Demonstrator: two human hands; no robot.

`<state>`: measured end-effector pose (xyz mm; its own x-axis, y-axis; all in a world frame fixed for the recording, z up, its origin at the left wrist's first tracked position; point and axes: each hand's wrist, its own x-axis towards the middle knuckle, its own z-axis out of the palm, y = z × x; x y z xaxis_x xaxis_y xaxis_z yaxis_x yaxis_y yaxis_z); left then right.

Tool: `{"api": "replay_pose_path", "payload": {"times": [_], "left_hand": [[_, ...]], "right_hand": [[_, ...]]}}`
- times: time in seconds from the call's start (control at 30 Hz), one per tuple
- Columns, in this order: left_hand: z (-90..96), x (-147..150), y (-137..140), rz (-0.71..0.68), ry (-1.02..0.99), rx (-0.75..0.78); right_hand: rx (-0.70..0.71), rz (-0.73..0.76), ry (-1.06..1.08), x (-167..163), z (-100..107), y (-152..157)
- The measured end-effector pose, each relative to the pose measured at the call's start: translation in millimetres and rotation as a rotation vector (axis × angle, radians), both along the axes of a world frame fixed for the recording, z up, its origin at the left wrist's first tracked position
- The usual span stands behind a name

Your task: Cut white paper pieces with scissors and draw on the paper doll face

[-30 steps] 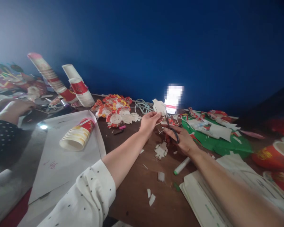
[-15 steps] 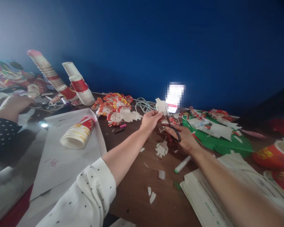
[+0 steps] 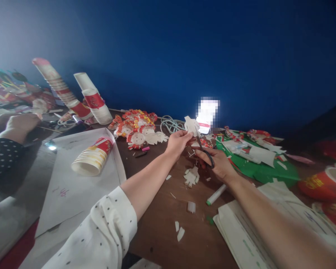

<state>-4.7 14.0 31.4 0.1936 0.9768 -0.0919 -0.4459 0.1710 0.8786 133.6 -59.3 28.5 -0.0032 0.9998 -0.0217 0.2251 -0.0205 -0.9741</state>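
Note:
Between the thumb and fingers of my left hand is a piece of white paper, partly cut to a shape. My right hand is closed round the dark handles of a pair of scissors. Their blades reach up to the paper's right edge, close to my left fingertips; how far apart the blades are is hard to make out. Below my hands a white cut-out figure lies on the brown table, with small paper scraps nearer to me.
A lit phone stands against the blue wall. Left are paper cup stacks, decorated cut-outs and a white box lid holding cups. Right are green paper, a marker and white sheets. Another person's hand works far left.
My hands, the paper and the scissors stay in almost the same place. At the far left, the other person's hand has shifted, and a second hand shows beside it.

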Motion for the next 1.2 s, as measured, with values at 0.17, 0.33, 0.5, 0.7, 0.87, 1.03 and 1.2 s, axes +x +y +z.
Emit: {"api": "replay_pose_path", "payload": {"times": [0.17,0.33,0.5,0.7,0.87,1.03,1.2], "left_hand": [[1.0,0.0,-0.1,-0.002,0.0,-0.009],[0.1,0.3,0.7,0.001,-0.008,-0.002],[1.1,0.9,-0.2,0.012,-0.014,-0.022],[3.5,0.6,-2.0,0.014,0.009,-0.02],[2.5,0.3,-1.2,0.017,0.008,-0.023],[3.7,1.4,-2.5,0.015,-0.002,-0.024],[5.1,2.5,-4.3,0.02,-0.014,-0.017]], "right_hand": [[0.0,-0.025,-0.007,-2.4,2.5,-1.1],[0.036,-0.006,-0.044,-1.7,2.1,-1.3],[0.035,0.007,-0.051,-0.6,1.3,-1.0],[0.057,0.016,-0.068,0.3,-2.0,-0.6],[0.048,0.022,-0.085,0.4,-0.1,-1.3],[0.052,0.027,-0.113,-0.1,1.0,-1.7],[0.056,0.001,-0.125,-1.3,-1.0,-1.3]]}}
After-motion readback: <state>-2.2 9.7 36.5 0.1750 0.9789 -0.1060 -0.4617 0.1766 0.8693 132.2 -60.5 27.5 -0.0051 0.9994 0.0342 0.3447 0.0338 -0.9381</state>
